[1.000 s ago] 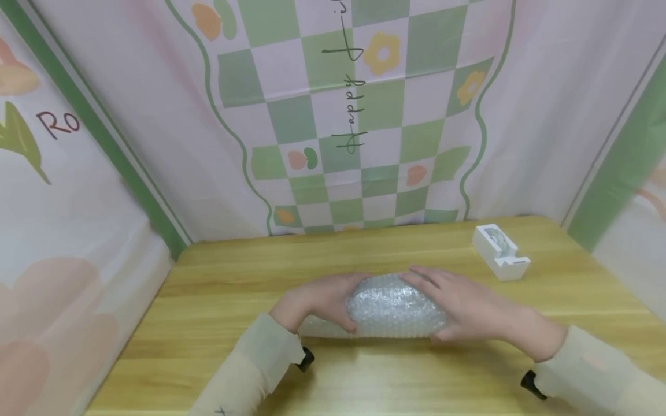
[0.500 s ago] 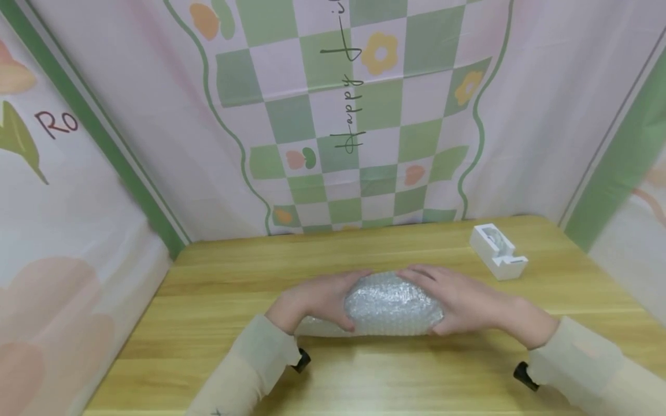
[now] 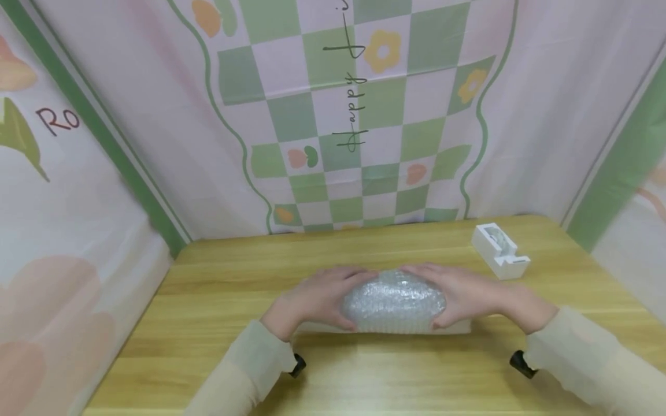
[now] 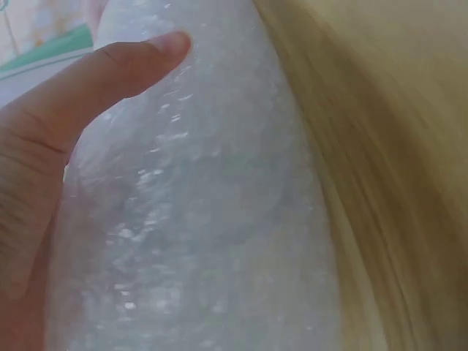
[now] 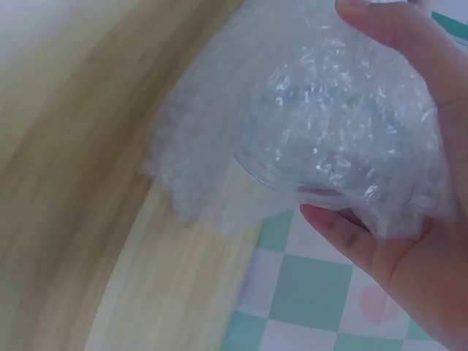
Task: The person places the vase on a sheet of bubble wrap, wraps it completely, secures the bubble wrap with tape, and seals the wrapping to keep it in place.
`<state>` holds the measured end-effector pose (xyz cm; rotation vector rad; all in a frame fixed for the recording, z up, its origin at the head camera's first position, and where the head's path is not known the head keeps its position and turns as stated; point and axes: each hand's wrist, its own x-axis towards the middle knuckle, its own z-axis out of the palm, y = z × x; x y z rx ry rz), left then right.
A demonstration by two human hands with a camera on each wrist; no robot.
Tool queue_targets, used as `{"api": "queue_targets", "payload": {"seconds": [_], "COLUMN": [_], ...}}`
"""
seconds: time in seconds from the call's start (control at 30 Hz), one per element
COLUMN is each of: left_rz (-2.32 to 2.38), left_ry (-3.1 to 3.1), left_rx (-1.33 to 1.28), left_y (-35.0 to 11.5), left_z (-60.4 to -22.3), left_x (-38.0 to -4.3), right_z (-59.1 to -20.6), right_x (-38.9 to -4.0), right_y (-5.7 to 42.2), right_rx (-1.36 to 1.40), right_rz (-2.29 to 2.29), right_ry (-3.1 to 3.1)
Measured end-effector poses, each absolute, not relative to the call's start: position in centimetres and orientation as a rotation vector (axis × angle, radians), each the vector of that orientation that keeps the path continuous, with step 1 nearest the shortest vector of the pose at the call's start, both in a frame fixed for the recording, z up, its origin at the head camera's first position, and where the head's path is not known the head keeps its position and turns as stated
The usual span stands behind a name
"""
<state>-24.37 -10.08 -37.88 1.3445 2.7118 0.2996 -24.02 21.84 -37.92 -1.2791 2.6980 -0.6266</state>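
A roll of clear bubble wrap (image 3: 392, 301) lies across the middle of the table in the head view. My left hand (image 3: 318, 296) holds its left part, thumb along the near side and fingers over the top. From the other end my right hand (image 3: 472, 293) grips the roll, thumb in front and fingers behind. Inside the wrap, the right wrist view shows the curved rim of a clear, glass-like thing (image 5: 267, 177); its full shape is hidden by the layers. In the left wrist view the thumb (image 4: 110, 77) presses on the bubbly surface.
A white tape dispenser (image 3: 500, 251) with a roll of clear tape stands at the back right of the wooden table (image 3: 229, 271). Behind the table hangs a printed curtain (image 3: 385, 138) with green checks. More cloth hangs on both sides.
The roll and both hands have shifted slightly away from me. A flat strip of wrap now shows below my right hand. The tape dispenser stays in place.
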Motion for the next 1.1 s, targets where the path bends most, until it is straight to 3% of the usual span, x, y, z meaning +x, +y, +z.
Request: {"api": "queue_targets", "payload": {"seconds": [0.67, 1.1], "left_rz": [0.35, 0.209], "left_ry": [2.693, 2.78], "left_rx": [1.248, 1.238], "left_y": [-9.4, -8.5], "left_z": [-38.2, -38.4], "left_x": [-23.8, -23.3], "right_z": [-36.9, -37.0], "right_x": [-24.9, -24.4], "right_y": [22.2, 21.9], "right_rx": [-1.136, -1.185], "right_rz": [-0.605, -0.667], "right_ry": [2.592, 2.567]}}
